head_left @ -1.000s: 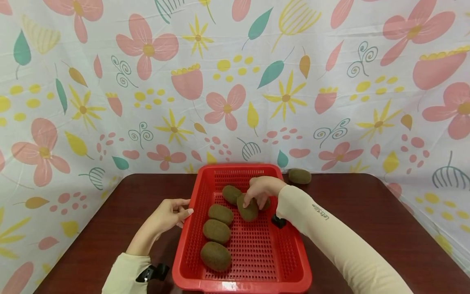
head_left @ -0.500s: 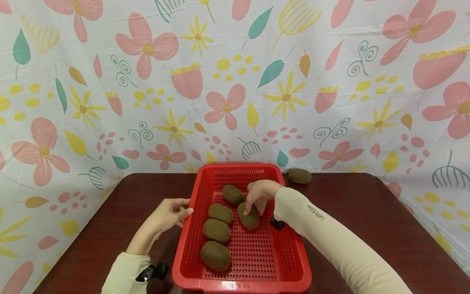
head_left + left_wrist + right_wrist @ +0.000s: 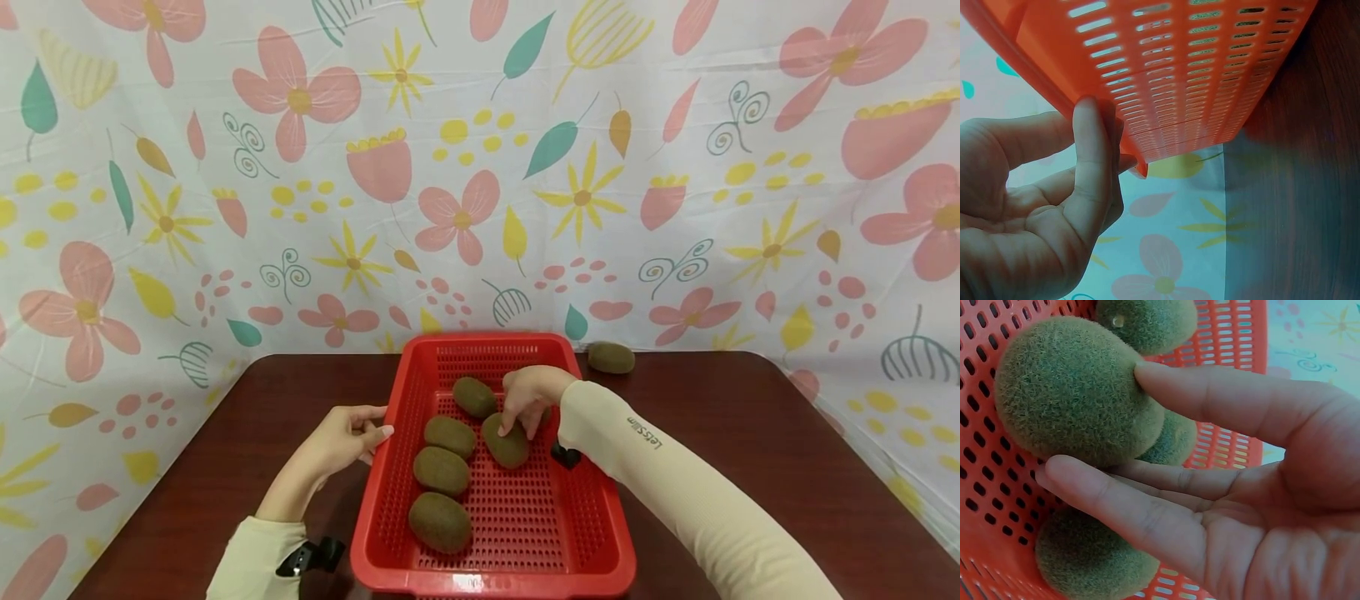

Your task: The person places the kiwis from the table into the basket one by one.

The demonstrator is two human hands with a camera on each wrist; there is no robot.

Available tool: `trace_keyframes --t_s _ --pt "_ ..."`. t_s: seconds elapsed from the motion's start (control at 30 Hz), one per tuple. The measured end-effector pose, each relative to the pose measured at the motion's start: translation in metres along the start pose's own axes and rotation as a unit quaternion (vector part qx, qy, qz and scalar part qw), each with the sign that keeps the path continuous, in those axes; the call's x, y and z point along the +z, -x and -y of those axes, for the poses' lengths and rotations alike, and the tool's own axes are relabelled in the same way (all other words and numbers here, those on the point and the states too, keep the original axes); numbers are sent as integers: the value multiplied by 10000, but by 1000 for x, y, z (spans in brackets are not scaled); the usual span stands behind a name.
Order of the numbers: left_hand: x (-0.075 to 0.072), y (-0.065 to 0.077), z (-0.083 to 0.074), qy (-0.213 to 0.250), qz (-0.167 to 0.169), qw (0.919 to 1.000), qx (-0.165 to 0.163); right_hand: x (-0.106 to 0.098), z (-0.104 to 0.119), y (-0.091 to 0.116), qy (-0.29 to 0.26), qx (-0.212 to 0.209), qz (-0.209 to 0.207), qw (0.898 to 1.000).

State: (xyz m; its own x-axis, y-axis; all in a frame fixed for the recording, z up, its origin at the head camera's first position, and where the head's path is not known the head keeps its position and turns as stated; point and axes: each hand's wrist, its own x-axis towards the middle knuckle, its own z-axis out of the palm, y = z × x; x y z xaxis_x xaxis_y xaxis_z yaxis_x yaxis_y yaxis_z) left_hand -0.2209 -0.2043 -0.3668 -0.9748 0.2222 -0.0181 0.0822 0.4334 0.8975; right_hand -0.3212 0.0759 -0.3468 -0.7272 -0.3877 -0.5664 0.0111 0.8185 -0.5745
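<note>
A red plastic basket [image 3: 491,581] with slotted walls stands on the table, with several brown fuzzy kiwis in it. My left hand [image 3: 341,442] holds its left rim between thumb and fingers; in the left wrist view the fingers [image 3: 1091,150] bend up against the outer side. Inside the basket, my right hand [image 3: 531,396] pinches one kiwi [image 3: 505,443], thumb on one side and fingers on the other. That kiwi [image 3: 1072,387] looks large in the right wrist view. Three kiwis line the left side, the nearest kiwi [image 3: 440,522] at the front; another kiwi is partly hidden by my right hand.
One kiwi [image 3: 611,357] lies outside the basket at the table's back edge. The dark wooden table [image 3: 720,442] extends on both sides of the basket. A flowered cloth [image 3: 465,167] hangs behind it.
The kiwi under my right hand has moved slightly toward me, and the hand went a little with it. In the last half second both hands stay nearly still. My left hand keeps its place.
</note>
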Motion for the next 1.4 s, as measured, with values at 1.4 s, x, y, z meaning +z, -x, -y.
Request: trace_keyframes --t_s 1.4 --pt "-1 1 -1 12 19 10000 10 -84 -53 54 -1074 -1615 -1911 9622"
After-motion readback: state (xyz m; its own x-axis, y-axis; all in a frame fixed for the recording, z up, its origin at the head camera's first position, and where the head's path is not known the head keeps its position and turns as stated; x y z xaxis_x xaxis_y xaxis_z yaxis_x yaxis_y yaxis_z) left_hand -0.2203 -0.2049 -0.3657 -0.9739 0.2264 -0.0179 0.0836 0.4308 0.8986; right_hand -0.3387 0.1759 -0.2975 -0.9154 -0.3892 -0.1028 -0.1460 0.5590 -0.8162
